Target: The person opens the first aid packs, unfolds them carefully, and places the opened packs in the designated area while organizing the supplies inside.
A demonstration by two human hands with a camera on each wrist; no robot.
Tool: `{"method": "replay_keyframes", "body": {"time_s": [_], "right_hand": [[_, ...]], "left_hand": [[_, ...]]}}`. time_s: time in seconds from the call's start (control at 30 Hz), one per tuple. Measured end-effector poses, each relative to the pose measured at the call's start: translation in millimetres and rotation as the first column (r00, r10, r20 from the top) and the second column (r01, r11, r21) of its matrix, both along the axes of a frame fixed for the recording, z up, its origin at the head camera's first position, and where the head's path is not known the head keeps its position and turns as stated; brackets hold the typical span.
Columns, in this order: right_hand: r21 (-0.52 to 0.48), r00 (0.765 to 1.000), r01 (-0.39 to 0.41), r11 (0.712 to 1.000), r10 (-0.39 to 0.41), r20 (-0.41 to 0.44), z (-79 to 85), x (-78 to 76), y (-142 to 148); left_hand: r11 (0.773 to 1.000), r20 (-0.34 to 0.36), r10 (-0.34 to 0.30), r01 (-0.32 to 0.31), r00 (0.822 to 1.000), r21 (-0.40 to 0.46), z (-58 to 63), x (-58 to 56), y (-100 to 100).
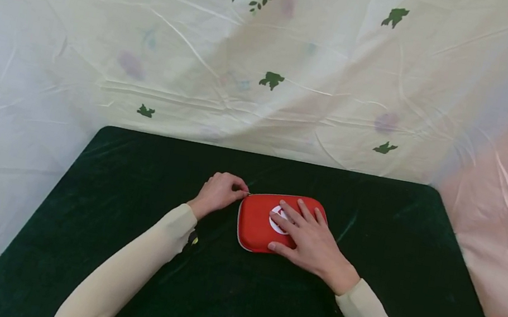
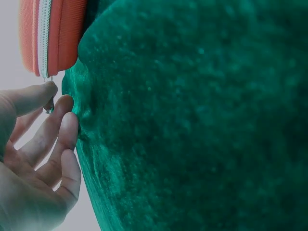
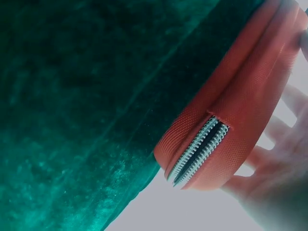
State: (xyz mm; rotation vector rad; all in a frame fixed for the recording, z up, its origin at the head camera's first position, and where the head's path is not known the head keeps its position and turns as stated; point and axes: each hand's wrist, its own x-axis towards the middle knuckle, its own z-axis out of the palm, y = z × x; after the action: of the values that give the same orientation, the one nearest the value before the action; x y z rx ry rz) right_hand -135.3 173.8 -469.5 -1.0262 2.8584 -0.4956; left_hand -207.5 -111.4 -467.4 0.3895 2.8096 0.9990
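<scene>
A red zippered case point(image 1: 252, 229) with a white round emblem lies flat on the dark green cloth. At its far left corner my left hand point(image 1: 219, 195) pinches the metal zipper pull point(image 2: 49, 103) between thumb and forefinger; the other fingers are loosely bent. Across the top of the case rests my right hand point(image 1: 312, 243), its fingers spread and partly covering the emblem. The left wrist view shows a pale zipper point(image 2: 44, 38) running along the case edge above the pull. Zipper teeth point(image 3: 222, 134) stand parted at one end of the track in the right wrist view.
Green velvety cloth point(image 1: 229, 301) covers the table. Behind it and at both sides hang pale curtains point(image 1: 329, 52) printed with green leaves. Something small, dark and yellow point(image 1: 193, 238) shows beside the left cuff.
</scene>
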Motion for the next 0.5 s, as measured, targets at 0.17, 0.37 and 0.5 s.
{"method": "replay_keyframes", "body": {"time_s": [0.17,0.37,0.5], "right_hand": [[-0.002,1.0,0.01,1.0,-0.01,0.017,0.0,0.3,0.3],[0.001,1.0,0.023,1.0,-0.023,0.013,0.3,0.7,0.6],[0.004,1.0,0.025,1.0,-0.025,0.008,-0.3,0.3,0.3]], "left_hand": [[0.999,-0.002,-0.035,0.035,0.999,-0.006,-1.4,0.2,-2.3],[0.995,-0.049,-0.088,0.086,0.995,-0.053,-2.5,-0.1,-4.0],[0.99,-0.101,-0.105,0.095,0.989,-0.104,-1.8,-0.6,-5.3]]}}
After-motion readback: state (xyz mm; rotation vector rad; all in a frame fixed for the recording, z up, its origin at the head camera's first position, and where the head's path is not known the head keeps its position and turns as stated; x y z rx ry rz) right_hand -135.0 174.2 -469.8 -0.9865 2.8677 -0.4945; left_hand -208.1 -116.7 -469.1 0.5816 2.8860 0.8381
